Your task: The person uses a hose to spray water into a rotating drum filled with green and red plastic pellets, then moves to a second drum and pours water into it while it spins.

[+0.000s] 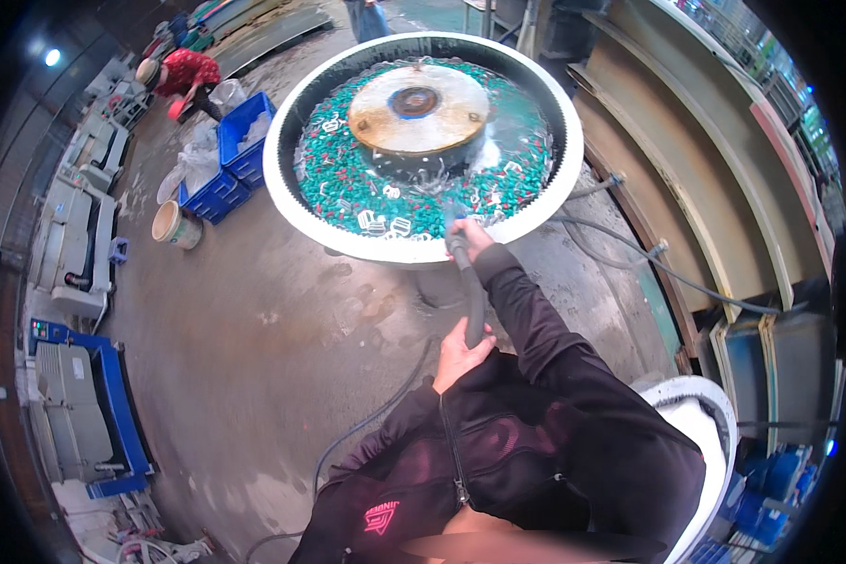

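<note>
1. While the concrete floor (254, 348) is spreading wet and stained across most of the view, a big round tub (414, 249) with a white rim and a toothed black inner edge is standing at the top centre.
2. Inside the tub, teal chips (348, 183) and pale metal pieces are lying in foamy water around a raised, rusty round hub (418, 105).
3. Curved metal panels (686, 160), tan and worn, are leaning along the right side, with thin grey hoses (630, 240) trailing over the ground between them and the tub.
4. Grey machines on a blue frame (122, 414) are lining the left edge.
5. Blue plastic crates (240, 155) are sitting just beside the tub's left rim, with clear plastic bags and a round tan bucket (174, 226) near them; a person in a red top (186, 73) is bending there, well apart from the wearer.
6. A dark hose (472, 291) is running up from the chest to the tub's near rim, its nozzle end pointing into the chips and spraying water.
7. The right hand (470, 240) is wrapping closed around the hose near its tip, at the tub's rim.
8. The left hand (461, 355) is gripping the same hose lower down, fingers curled round it.
</note>
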`<state>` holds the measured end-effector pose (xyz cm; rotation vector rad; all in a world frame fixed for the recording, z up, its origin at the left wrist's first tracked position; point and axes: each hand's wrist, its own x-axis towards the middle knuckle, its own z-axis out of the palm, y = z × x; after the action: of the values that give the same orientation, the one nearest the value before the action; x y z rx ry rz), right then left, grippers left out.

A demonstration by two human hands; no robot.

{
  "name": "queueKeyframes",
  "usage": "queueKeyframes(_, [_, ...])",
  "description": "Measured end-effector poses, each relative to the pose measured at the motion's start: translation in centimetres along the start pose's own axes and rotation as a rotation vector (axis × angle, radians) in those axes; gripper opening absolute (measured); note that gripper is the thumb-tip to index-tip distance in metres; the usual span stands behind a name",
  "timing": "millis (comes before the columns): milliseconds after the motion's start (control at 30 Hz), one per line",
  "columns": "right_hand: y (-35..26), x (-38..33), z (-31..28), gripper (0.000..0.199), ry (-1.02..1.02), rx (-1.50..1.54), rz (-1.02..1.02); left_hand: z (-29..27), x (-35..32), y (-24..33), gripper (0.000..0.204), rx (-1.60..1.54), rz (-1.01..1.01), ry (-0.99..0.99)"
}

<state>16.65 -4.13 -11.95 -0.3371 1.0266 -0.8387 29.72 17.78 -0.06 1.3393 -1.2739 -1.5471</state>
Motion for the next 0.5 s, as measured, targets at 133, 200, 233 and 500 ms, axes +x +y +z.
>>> queueKeyframes(133, [0.0, 1.1, 2.1, 0.028, 0.054, -0.027, 0.020, 0.1, -0.3, -0.1, 0.019, -0.033, -0.023, 0.049])
queueKeyframes(200, [0.1, 1.0, 2.0, 0.024, 0.045, 0.015, -0.011, 0.1, -0.2, -0.2, 0.018, -0.067, -0.022, 0.018])
queueKeyframes(233, [0.2, 0.8, 1.5, 0.025, 0.078, 0.016, -0.010, 0.1, -0.1, -0.2, 0.018, -0.047, -0.071, 0.020])
queueKeyframes(500, [-0.2, -2.4, -6.4, 0.031, 0.175, 0.166, -0.031, 1.6, 1.0, -0.2, 0.020, 0.018, 0.050, -0.115])
